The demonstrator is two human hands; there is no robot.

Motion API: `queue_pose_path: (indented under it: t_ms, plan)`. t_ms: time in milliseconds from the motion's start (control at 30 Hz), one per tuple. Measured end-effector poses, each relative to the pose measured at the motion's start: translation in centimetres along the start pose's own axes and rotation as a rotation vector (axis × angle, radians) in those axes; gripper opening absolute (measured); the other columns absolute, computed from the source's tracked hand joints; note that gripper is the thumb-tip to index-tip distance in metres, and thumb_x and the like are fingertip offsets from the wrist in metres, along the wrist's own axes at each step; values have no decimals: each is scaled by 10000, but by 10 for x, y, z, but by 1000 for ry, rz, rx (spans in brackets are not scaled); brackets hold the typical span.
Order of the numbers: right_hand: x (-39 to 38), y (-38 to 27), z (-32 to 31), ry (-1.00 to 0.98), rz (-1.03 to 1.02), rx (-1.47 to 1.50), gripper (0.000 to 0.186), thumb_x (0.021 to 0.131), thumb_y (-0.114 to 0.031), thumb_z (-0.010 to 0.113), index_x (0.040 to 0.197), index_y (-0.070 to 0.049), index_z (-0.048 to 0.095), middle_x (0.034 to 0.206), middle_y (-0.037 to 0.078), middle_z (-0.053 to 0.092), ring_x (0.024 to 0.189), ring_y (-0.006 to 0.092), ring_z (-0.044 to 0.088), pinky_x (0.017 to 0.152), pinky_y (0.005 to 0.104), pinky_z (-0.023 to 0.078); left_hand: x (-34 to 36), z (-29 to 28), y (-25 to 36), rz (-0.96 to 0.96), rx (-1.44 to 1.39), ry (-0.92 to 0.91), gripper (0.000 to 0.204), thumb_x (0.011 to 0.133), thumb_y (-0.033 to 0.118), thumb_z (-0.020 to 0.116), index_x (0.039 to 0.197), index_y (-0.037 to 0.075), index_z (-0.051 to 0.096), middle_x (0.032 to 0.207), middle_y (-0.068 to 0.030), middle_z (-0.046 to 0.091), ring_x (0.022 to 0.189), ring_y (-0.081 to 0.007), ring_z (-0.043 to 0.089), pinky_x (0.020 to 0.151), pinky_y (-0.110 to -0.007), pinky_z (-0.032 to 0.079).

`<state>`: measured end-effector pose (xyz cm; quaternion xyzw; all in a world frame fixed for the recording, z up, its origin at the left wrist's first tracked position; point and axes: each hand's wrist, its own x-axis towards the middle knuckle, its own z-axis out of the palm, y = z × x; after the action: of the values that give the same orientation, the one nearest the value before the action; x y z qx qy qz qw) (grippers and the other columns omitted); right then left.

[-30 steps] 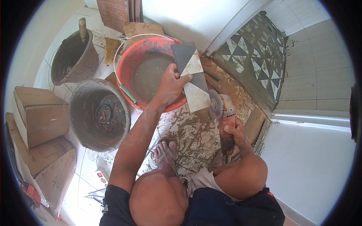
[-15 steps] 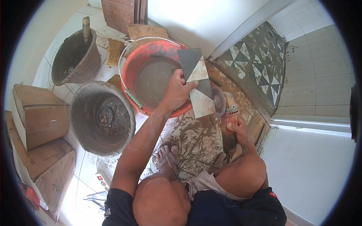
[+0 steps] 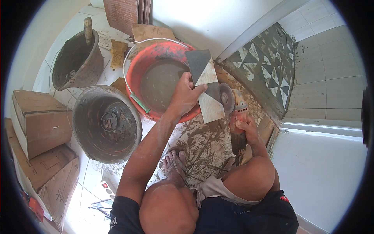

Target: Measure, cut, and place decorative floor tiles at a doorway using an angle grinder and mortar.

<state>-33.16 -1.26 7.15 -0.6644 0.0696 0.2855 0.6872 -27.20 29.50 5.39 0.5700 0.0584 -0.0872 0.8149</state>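
My left hand grips a rectangular tile with black and cream triangles, held upright in the picture over the right rim of an orange bucket of murky water. My right hand is closed around the orange-and-black body of an angle grinder. Its cutting disc is at the tile's right edge; whether it touches is unclear. My bent knees and sandalled foot are below, over the mortar-smeared floor.
Two dirty buckets stand left, with cardboard boxes and a power strip nearby. Reddish boards lean at the back. Right are a doorway with patterned tiling and a white panel.
The grinder and my right hand have risen along the tile's right edge. The whole view has shifted slightly, with the tile staying over the bucket's rim.
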Motion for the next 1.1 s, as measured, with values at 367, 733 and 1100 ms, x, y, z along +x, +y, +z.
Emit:
queue_pose_path:
  t_ms: [367,733,1100]
  plan:
    - [14,-12,5,-16,-42,17,450,906,-236,745,1266,-15,593,1092,64,684,968,153,665,879,320,529,1,1,-4,30,-39,9,393,951,41,686,1246,-62,448,1053,-161,711,919,-158,703,757,-285,547]
    - [29,-19,13,15,-78,28,375,917,-186,730,1228,-9,618,1037,68,703,922,163,680,848,319,545,5,-2,-12,64,-11,20,384,936,57,705,1216,-46,463,1039,-146,709,910,-143,694,766,-291,542]
    - [42,-12,3,-15,-75,29,358,920,-194,734,1210,-8,634,1062,74,701,920,155,676,839,319,546,5,-1,-13,66,5,46,385,925,77,719,1207,-43,485,1012,-146,729,895,-140,697,772,-300,541]
